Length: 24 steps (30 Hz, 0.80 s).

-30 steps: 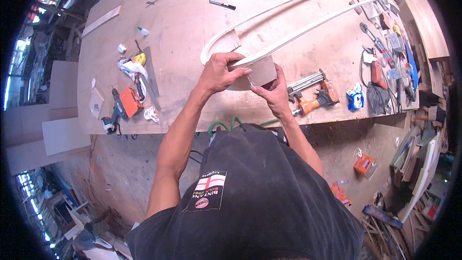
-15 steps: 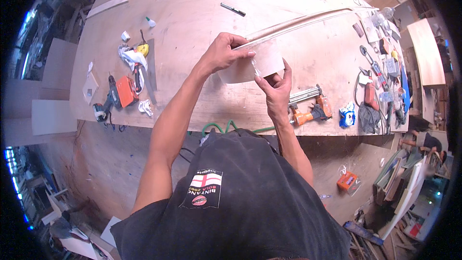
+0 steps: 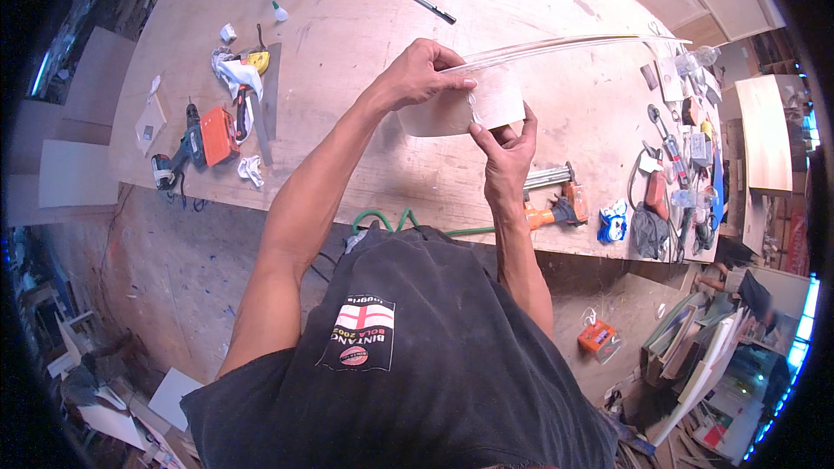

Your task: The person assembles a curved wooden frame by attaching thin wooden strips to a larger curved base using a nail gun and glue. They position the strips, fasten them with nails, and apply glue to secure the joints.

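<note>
Both my hands hold a long, thin, pale strip [image 3: 499, 94] that looks like wood veneer, raised over the workbench [image 3: 347, 156]. Its near end shows a broad curved face, and the rest runs edge-on far to the right. My left hand [image 3: 421, 75] is closed on the upper edge, thumb on the near face. Lower on the same face, my right hand [image 3: 510, 152] pinches the strip with the thumb in front and fingers partly hidden behind. Between the two thumbs lies a small shiny whitish patch [image 3: 474, 108]; I cannot tell what it is.
An orange nail gun [image 3: 556, 211] lies right of my right forearm, a green hose [image 3: 373, 218] at the bench's near edge. Leftward are a cordless drill [image 3: 188, 146] and an orange case [image 3: 221, 135]. A pen [image 3: 434, 9] lies beyond my hands. Tools crowd the right end.
My view has shifted, so the bench and tools sit differently in the picture. Both hands keep the same hold on the strip, appearing slightly farther right and higher.
</note>
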### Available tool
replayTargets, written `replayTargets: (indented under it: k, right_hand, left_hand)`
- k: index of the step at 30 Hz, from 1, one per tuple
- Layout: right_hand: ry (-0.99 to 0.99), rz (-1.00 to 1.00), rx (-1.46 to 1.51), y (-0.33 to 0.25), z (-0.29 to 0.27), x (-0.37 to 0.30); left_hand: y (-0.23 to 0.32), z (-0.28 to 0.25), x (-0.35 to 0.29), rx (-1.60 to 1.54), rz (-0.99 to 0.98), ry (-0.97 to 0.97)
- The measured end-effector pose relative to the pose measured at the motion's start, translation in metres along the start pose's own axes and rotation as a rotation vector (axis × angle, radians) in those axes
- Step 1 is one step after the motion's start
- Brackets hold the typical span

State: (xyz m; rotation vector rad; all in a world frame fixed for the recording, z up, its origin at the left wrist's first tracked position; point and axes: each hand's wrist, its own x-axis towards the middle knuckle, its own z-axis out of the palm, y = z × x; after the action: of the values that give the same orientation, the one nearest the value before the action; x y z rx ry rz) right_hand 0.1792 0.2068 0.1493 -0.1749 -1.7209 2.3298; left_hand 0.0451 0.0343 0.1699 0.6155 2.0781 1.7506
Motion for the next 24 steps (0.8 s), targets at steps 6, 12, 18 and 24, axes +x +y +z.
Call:
replayTargets:
  k: [6, 12, 18, 24]
  right_hand:
    - [0.000, -0.029, 0.039, 0.002, 0.001, 0.002]
    - [-0.005, -0.035, 0.037, 0.000, 0.002, 0.004]
    - [0.009, -0.030, -0.011, -0.003, 0.002, 0.004]
    - [0.011, -0.022, 0.010, -0.003, 0.002, 0.003]
  left_hand:
    - [-0.001, 0.000, 0.003, -0.018, -0.006, 0.005]
    - [-0.001, -0.003, 0.002, -0.062, -0.026, -0.022]
    - [-0.012, -0.012, 0.009, -0.183, -0.083, -0.039]
    - [-0.008, -0.012, 0.008, -0.204, -0.068, -0.036]
